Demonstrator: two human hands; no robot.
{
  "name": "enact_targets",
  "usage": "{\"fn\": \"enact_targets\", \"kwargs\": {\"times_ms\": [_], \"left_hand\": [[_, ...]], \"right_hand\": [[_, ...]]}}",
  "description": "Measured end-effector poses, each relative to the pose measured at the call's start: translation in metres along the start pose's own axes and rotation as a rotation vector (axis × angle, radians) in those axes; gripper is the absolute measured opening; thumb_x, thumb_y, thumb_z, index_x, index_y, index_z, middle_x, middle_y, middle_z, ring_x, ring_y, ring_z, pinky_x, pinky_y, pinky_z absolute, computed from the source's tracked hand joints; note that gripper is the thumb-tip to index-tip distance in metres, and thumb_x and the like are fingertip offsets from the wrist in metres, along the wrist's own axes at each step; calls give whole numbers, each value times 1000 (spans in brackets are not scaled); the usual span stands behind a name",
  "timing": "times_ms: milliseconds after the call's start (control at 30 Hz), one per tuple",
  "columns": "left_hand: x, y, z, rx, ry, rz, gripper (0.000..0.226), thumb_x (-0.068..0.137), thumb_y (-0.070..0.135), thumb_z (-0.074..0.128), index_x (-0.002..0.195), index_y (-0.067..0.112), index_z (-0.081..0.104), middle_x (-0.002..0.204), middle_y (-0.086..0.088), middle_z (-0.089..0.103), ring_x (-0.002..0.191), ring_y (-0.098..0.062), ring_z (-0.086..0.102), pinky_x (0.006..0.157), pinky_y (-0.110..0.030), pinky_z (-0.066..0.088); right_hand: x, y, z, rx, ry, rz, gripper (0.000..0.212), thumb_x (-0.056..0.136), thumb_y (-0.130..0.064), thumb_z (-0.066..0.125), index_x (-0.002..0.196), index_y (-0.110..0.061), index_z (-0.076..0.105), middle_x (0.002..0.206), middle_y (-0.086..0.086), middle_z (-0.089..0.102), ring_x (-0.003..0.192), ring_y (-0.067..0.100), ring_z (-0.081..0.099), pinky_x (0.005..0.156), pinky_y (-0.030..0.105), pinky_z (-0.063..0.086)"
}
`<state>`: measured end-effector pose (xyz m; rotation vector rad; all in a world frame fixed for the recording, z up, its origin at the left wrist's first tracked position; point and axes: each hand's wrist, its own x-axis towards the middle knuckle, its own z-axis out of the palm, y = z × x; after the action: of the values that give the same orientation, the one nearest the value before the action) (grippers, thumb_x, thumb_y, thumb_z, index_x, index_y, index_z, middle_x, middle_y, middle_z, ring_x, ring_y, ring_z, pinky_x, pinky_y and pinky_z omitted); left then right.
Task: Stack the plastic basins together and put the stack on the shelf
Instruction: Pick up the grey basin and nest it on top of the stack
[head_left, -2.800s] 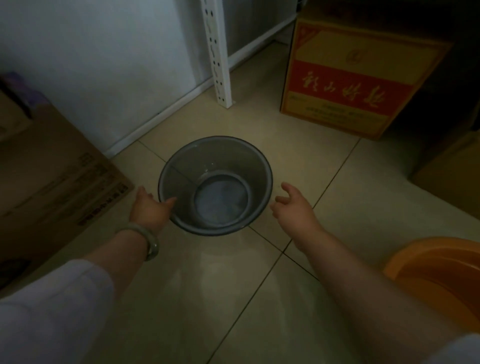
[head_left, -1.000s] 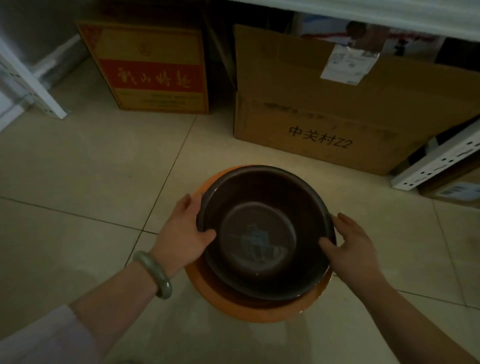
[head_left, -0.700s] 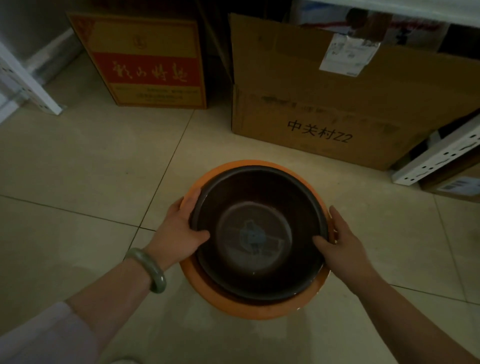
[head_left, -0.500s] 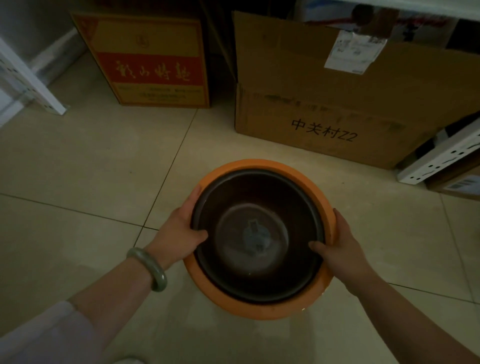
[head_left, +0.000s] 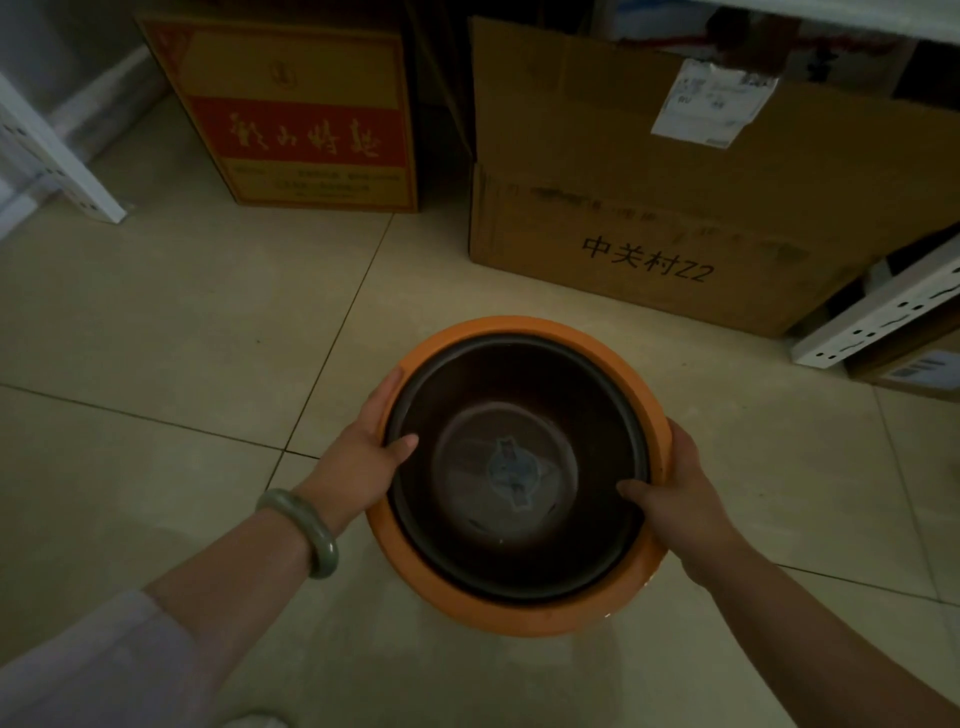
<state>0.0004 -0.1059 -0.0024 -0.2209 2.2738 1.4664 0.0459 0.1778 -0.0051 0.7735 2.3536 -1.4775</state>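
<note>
Orange basin (head_left: 524, 610) holds the dark basin (head_left: 519, 467) nested inside, near the brown box (head_left: 675, 208). My left hand (head_left: 363, 462) and right hand (head_left: 675, 493) clamp both rims; I should lift level, thumbs pressing the inner basin down.
</note>
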Motion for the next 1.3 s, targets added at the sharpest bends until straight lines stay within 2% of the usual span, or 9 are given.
{"fn": "enact_targets", "kwargs": {"times_ms": [267,433,533,600,700,767,867,1067,1300], "left_hand": [[3,-6,-1,63,-14,67,73,92,13,52,148,35,10,133,19,29,125,-7,35,106,-25,27],[7,-7,-4,20,-40,1,76,94,14,49,148,37,1,141,16,24,133,-12,32,112,-34,26],[4,-6,-7,-109,45,-248,81,90,28,56,147,41,-1,132,4,45,115,-25,53,85,-41,50],[-2,-5,-9,-122,7,-342,64,87,39,58,143,26,30,118,-1,59,95,-23,62,65,-33,51],[-4,-11,-11,-213,-51,-372,42,86,42,56,117,14,61,104,-5,70,94,-21,63,70,-33,49],[-4,-12,-14,-353,-51,-401,27,88,36,55,103,15,66,91,-3,67,89,-20,60,71,-35,47],[-2,-15,-20,-510,-44,-437,17,89,28,54,84,15,64,77,-4,57,76,-20,54,67,-35,44],[-3,-17,-28,-559,-78,-428,26,89,28,55,106,9,62,83,-5,60,81,-19,55,71,-34,47],[-7,3,-48,-535,-103,-354,29,88,30,54,108,10,61,81,-5,58,85,-21,54,78,-34,47]], "right_hand": [[2,4,0,-4,4,-18,82,78,-10,66,140,-39,20,103,-12,43,103,17,46,83,38,45],[3,6,0,-62,10,-42,79,79,-13,64,141,-35,19,111,-8,41,100,17,46,85,39,46],[4,6,0,-74,21,-53,79,80,-15,64,141,-35,19,110,-9,42,100,17,46,86,40,46],[6,8,0,-87,23,-58,78,81,-19,64,142,-34,19,110,-9,42,100,17,47,83,37,45],[10,12,-2,-41,35,17,61,83,-41,59,137,-26,36,114,-4,55,104,21,56,89,41,47],[11,14,-5,23,12,99,53,85,-59,44,124,-24,53,110,1,64,100,23,61,88,43,49],[8,11,-10,144,-2,173,47,92,-54,32,106,-21,62,98,7,66,89,22,62,72,37,50],[5,3,-13,161,-59,137,44,95,-47,32,98,-19,66,93,9,67,86,21,63,64,32,46],[-2,-21,-20,194,-56,145,44,94,-46,38,105,-13,65,96,9,68,95,25,63,69,35,47]]}}
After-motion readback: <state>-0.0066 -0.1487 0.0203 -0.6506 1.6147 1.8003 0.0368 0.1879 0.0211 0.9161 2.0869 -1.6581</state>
